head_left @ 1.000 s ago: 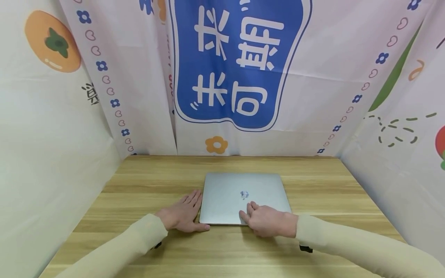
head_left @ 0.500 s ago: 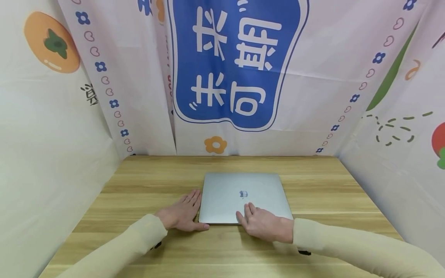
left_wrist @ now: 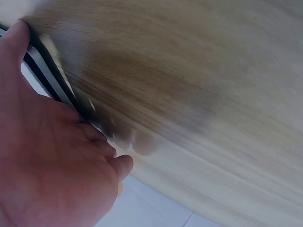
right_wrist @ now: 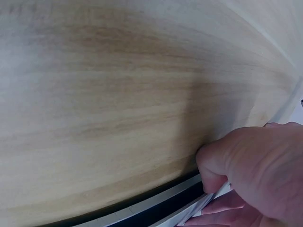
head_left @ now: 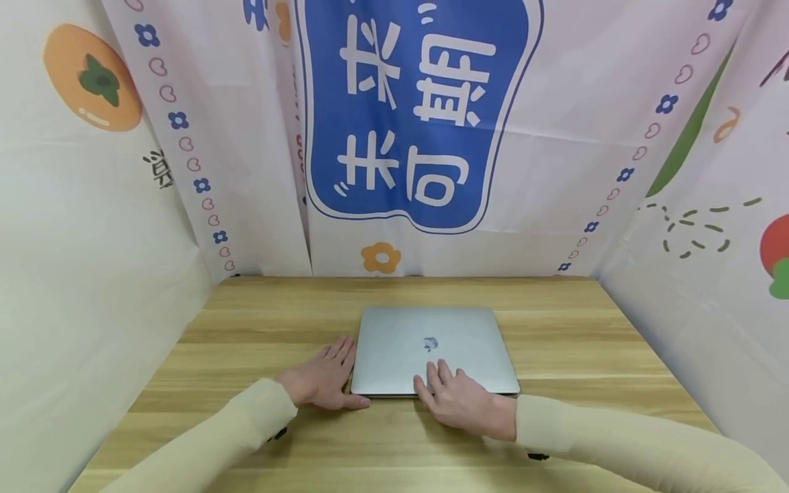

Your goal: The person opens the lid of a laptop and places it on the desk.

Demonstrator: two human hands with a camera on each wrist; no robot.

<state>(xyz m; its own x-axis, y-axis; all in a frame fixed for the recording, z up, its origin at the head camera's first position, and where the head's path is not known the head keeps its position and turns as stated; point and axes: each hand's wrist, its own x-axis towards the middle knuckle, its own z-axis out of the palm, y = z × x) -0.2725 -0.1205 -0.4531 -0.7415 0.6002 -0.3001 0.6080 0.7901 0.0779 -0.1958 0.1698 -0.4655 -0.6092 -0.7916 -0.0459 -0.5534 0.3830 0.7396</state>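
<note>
A silver laptop (head_left: 394, 342) with an apple logo lies on the wooden table. In the right wrist view, a dark gap separates its lid from the base (right_wrist: 142, 206) along the front edge. My right hand (head_left: 464, 405) is at the front edge, fingers on top of the lid and thumb at the gap, so it pinches the lid's edge. Flat beside the laptop's left side lies my left hand (head_left: 325, 378), its thumb at the front left corner. The left wrist view shows that hand (left_wrist: 52, 161) against the laptop's side. My right fingertips are partly hidden in the right wrist view.
The wooden table (head_left: 265, 308) extends around the laptop. Printed cloth walls close it in: one at the back (head_left: 524, 192), one on the left (head_left: 92, 239) and one on the right (head_left: 690, 322).
My right hand has shifted slightly left along the front edge, and a dark gap now shows under the lid's front. The left hand stays in place.
</note>
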